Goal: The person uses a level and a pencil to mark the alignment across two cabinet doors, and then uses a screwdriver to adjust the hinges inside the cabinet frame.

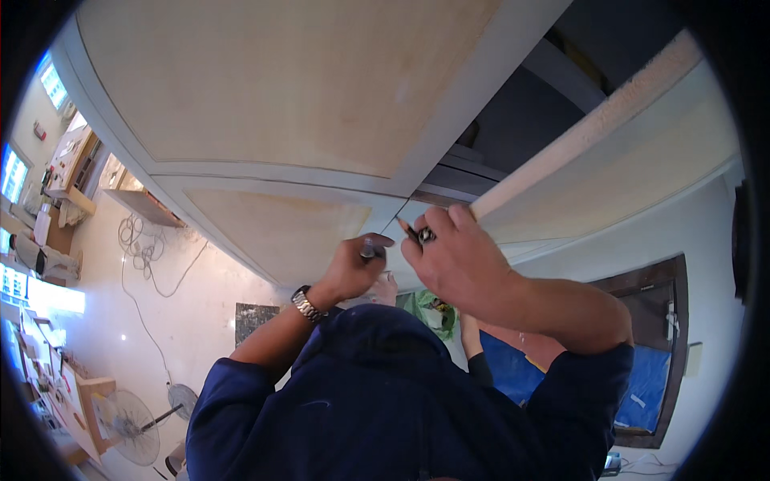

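Observation:
My right hand (451,256) is closed round a wooden pencil (405,228) and something dark, at the edge of a partly open, pale cabinet door (609,176) with a rough light strip along it. My left hand (353,268), with a metal watch on the wrist, is closed on a small grey metal object (370,248), too small to name surely, just left of the pencil and below the seam between the doors. Pale panelled doors (265,80) with thin grooves fill the top and left, and dark shelving (561,80) shows through the opening at right.
Another person's arm (473,345) shows behind my body, near green plastic (433,317). At left are workbenches (68,160), a coiled cord (144,248) on the floor and a standing fan (132,421). A dark-framed doorway (670,305) with blue sheeting stands at right.

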Tool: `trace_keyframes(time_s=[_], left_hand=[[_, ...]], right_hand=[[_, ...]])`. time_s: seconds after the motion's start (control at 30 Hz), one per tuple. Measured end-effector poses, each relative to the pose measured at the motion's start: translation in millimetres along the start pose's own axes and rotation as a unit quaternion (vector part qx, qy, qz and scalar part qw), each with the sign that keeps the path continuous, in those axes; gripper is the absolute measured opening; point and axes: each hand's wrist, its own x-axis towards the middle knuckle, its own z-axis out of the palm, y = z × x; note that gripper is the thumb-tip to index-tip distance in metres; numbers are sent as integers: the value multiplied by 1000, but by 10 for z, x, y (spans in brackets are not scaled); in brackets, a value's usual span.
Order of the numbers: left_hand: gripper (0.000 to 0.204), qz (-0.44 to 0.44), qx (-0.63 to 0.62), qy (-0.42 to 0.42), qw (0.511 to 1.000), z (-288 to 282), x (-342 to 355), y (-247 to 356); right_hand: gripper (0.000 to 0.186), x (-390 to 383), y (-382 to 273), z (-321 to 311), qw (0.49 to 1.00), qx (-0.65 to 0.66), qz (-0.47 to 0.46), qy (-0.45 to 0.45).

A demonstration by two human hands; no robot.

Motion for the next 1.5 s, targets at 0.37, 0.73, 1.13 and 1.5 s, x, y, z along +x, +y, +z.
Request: trace_keyframes(time_s=[0.37, 0.73, 1.13, 1.5], left_hand=[[31, 164, 188, -86, 964, 351, 589, 1540], [28, 405, 643, 18, 649, 1465, 2304, 3563], [26, 323, 684, 64, 650, 1523, 3060, 3322], [25, 377, 703, 73, 599, 1452, 2983, 3558]], right_hand=[[25, -590, -526, -261, 999, 40, 13, 6], [24, -936, -912, -411, 998, 18, 62, 3], [29, -1314, -1154, -569, 995, 23, 86, -37], [40, -1354, -1208, -546, 994, 40, 75, -65]])
